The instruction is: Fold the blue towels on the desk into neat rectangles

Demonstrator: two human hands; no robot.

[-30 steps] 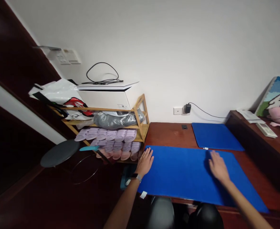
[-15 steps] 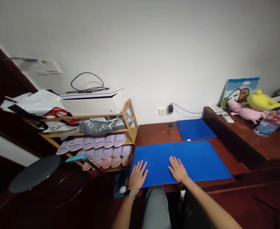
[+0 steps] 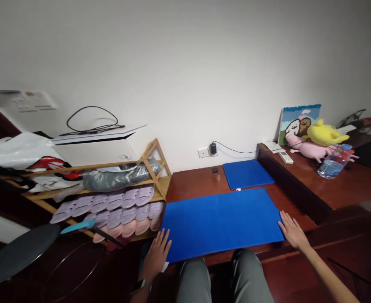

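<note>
On brown desk, near edge, blue mat (image 3: 220, 223) lies flat. Left hand (image 3: 155, 256) open, fingers spread on its left edge; right hand (image 3: 294, 232) open, fingertips at right edge, gripping nothing. Mat looks light, thin, bendy, not fragile, maybe slides on glossy wood (image 3: 191, 183); best held by opposite short edges or corners.
</note>
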